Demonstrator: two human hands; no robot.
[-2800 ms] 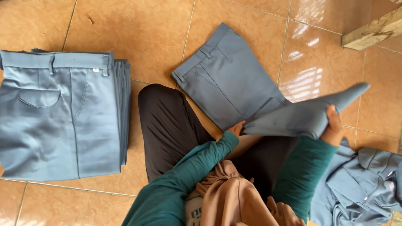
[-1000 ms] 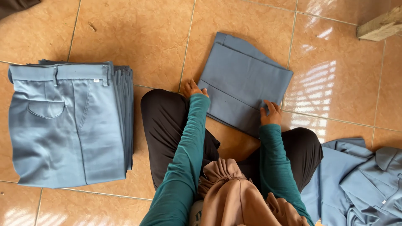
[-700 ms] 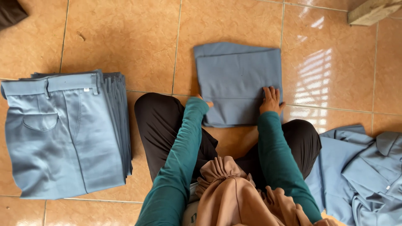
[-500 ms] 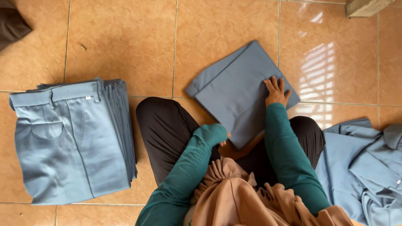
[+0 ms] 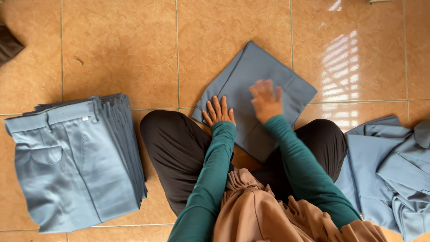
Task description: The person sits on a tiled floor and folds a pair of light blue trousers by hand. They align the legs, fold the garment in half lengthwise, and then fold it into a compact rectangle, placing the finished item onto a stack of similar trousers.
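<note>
Both hands rest on a folded blue-grey garment point(image 5: 264, 85) that lies on the tiled floor point(image 5: 116, 49), tilted like a diamond just in front of the person's crossed legs. Left hand point(image 5: 218, 112) lies flat with fingers spread on the near left corner of the fold, palm down, gripping nothing. Right hand point(image 5: 266, 99) is also open and flat, fingers splayed over the middle of the cloth; it is a little blurred, so it looks to be sweeping across the surface, pressing rather than pinching.

The garment is already a compact packet, its lower corner tucked between the knees. I judge the step in hand to be the last pressing and smoothing of the fold, with the folding itself done.

To the person's left, well apart from the hands, stands a stack of folded trousers point(image 5: 76, 161) in the same blue-grey, waistbands turned away from the person and edges lined up. To the right, just beside the knee, lies a loose heap of unfolded blue garments point(image 5: 394, 170), crumpled and overlapping. A dark piece of cloth point(image 5: 8, 45) shows at the upper left edge.

The next move, as I judge it, calls for sliding both hands under the packet so the layers stay together, carrying it across the left knee and setting it square on the stack. A one-handed lift would risk the fold falling open.
</note>
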